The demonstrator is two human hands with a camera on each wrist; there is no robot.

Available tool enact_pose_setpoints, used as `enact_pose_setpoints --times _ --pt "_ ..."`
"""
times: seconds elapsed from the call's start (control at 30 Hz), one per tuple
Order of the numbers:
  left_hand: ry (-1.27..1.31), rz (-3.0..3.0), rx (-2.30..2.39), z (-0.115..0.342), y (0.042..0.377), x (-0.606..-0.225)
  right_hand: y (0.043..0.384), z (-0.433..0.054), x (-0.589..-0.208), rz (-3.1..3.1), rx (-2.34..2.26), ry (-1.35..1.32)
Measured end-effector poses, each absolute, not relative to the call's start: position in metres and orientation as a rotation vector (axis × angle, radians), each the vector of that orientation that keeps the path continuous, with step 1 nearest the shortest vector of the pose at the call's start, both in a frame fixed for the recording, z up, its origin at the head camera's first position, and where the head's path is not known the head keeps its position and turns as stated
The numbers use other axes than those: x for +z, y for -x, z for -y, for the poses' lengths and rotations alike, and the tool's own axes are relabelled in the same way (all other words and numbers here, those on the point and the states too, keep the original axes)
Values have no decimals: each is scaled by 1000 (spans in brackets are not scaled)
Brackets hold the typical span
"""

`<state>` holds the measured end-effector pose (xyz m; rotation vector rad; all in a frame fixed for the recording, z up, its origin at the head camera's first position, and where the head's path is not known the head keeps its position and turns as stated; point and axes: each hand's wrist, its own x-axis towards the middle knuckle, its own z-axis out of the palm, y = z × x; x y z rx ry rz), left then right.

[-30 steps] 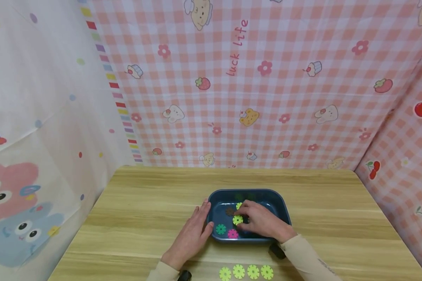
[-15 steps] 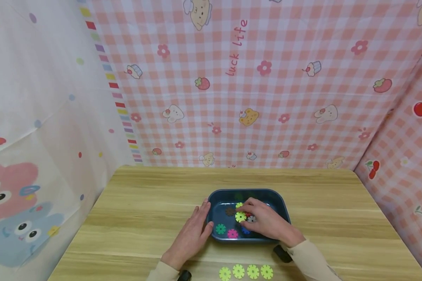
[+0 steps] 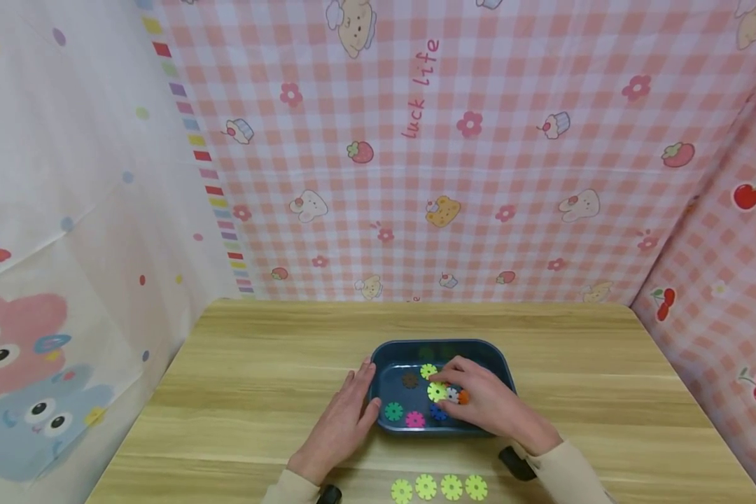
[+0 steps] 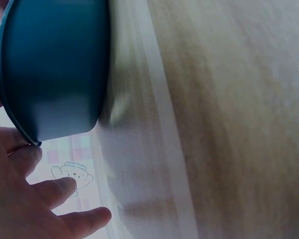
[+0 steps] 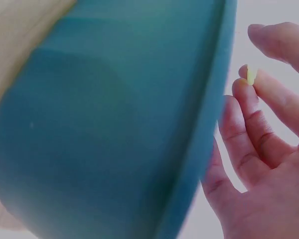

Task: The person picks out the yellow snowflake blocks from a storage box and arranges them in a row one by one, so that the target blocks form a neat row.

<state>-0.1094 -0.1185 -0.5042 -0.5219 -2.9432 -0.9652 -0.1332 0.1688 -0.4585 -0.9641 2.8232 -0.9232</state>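
My right hand [image 3: 491, 399] is over the dark blue tray [image 3: 387, 353], holding a yellow-green interlocking disc [image 3: 437, 391] at its fingertips. In the right wrist view a thin edge of that disc [image 5: 251, 75] shows at the fingertips. Beneath and beside the hand lie a second yellow-green disc [image 3: 428, 372], a white disc [image 3: 452, 396], an orange one [image 3: 463, 397] and a blue one [image 3: 437, 411]. My left hand [image 3: 340, 423] rests against the tray's left rim with extended fingers. The left wrist view shows its fingers [image 4: 25, 159] at the rim.
Green [image 3: 393, 411], pink [image 3: 415, 420] and brown [image 3: 410, 380] discs lie in the tray's left half. On the wooden table [image 3: 277, 364] in front, several yellow-green discs [image 3: 451, 487] form a row. A checked pink cloth [image 3: 416, 175] hangs behind.
My right hand has moved slightly right, and the yellow-green disc has come along with it. White, blue and orange discs are now uncovered. The left hand stays at the rim.
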Motion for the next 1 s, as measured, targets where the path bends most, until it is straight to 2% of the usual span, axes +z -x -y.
enact_pose_setpoints --times 1.0 --pt "519 2940 -961 118 110 -506 106 -198 -443 -2922 -854 1068"
